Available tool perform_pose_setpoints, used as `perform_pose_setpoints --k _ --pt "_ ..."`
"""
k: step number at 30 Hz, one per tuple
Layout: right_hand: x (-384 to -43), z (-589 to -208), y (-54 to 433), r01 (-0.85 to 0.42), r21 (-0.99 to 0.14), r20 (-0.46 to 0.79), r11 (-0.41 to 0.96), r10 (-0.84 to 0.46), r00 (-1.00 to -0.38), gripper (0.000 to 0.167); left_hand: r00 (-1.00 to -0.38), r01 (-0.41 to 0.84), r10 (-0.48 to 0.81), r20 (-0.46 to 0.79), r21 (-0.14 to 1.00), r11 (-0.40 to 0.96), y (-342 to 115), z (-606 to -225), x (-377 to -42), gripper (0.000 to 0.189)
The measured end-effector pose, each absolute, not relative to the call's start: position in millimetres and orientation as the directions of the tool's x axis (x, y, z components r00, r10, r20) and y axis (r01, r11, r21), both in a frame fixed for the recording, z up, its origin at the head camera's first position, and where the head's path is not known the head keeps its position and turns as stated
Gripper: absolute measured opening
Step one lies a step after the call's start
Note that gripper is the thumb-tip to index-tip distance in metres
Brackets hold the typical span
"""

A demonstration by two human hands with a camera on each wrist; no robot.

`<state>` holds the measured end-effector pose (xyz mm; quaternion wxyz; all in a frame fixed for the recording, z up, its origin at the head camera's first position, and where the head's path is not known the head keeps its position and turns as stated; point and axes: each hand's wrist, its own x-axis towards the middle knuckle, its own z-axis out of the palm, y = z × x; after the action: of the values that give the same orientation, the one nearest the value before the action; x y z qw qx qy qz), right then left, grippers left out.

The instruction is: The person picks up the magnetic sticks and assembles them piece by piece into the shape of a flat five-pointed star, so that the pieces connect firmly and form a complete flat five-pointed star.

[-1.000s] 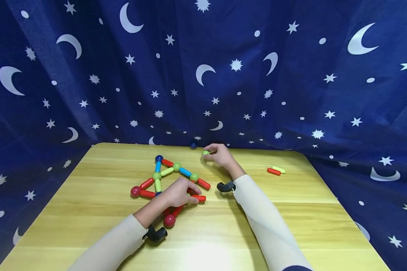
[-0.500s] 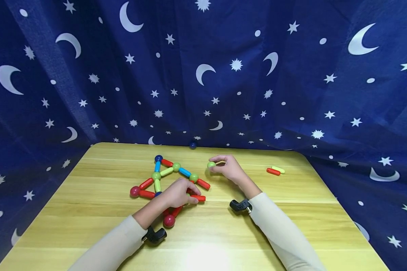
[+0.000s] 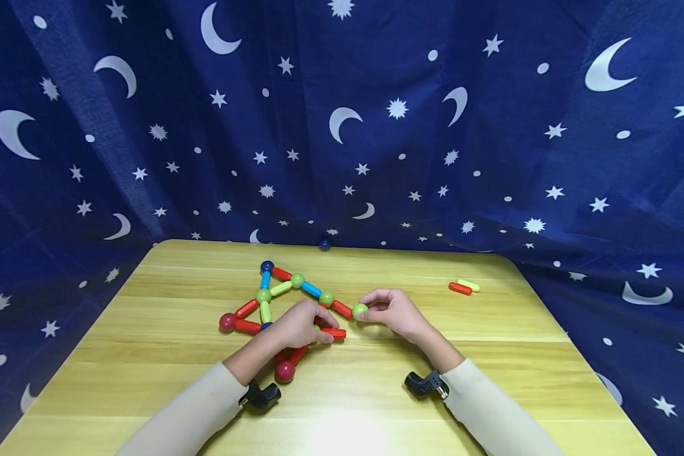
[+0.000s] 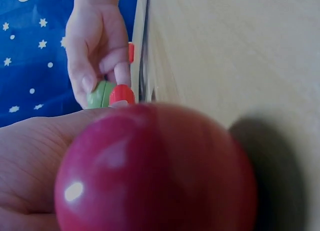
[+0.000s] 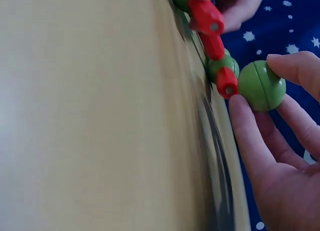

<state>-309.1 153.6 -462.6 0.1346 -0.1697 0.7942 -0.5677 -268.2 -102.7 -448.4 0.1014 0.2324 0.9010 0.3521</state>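
In the head view my right hand (image 3: 398, 313) pinches a green ball (image 3: 360, 311) between thumb and fingers. That ball sits at the free end of a red magnetic rod (image 3: 342, 309); in the right wrist view the ball (image 5: 261, 86) is close beside the rod end (image 5: 227, 86), and contact is hard to tell. My left hand (image 3: 301, 324) holds another red rod (image 3: 337, 333), pinched at the near side of a flat lattice of rods and balls. The hand covers part of this lattice. A dark red ball (image 4: 155, 166) fills much of the left wrist view.
Left of my hands, the lattice includes a dark blue ball (image 3: 267, 266), a green ball (image 3: 263, 296) and a red ball (image 3: 227, 322). A loose red rod (image 3: 460, 289) and a yellow-green rod (image 3: 468, 285) lie right. A blue ball (image 3: 325, 244) rests at the table's back edge, before the curtain (image 3: 342, 158).
My right hand has carried the green ball from near the back edge toward me and slightly right, to the red rod's end. The left hand has stayed in place.
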Motion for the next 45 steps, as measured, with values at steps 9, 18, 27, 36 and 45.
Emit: perform_pose_setpoints --k 9,18,27,36,45 --pt "-288 -465 156 -0.117 -0.938 -0.064 0.325 -0.497 -0.865 0.032 -0.869 0.355 0.494 -0.009 0.684 0.637 -103 -448 -267 0.019" --pt "-282 -464 153 -0.148 -0.913 -0.068 0.381 -0.5 -0.863 0.03 -0.881 0.324 0.472 -0.026 0.693 0.643 -102 -448 -267 0.018" --pt "-281 -463 151 -0.138 -0.917 -0.085 0.375 -0.519 -0.851 0.028 -0.883 0.334 0.469 -0.021 0.673 0.66 -101 -449 -266 0.018" --pt "-312 -447 137 -0.156 -0.888 -0.057 0.433 -0.44 -0.896 0.021 -0.874 0.409 0.482 0.07 0.641 0.65 -98 -452 -267 0.015" --pt "-340 -449 116 -0.093 -0.873 -0.209 0.479 -0.54 -0.815 0.023 -0.885 0.402 0.459 0.079 0.625 0.669 -95 -451 -266 0.012"
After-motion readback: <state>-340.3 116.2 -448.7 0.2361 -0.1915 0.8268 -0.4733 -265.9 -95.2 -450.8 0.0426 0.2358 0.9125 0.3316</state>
